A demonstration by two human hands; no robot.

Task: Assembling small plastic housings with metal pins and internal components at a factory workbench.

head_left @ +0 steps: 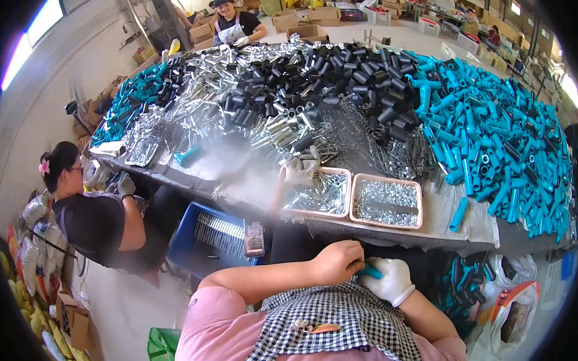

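Close to my apron, at the near edge of the table, my two hands meet. White-gloved, my right hand (392, 282) is wrapped around a teal plastic tube-like part (370, 271), most of it hidden by the glove. My left hand (339, 263) is bare, its fingers curled together beside the exposed end of that part; whatever they pinch is hidden. Just beyond lie a shallow tray of small metal pins (331, 195) and a tray of small shiny metal pieces (382, 203). A pale glove (301, 170) rests on the pin tray's far left corner.
Black sleeves (336, 70), springs (403, 157) and teal parts (491, 135) heap the table. A blue bin (205, 231) stands below its edge at left. One co-worker (96, 213) sits left; another (233, 26) is across the table. A white sack (510, 313) stands right. Haze blurs the middle left.
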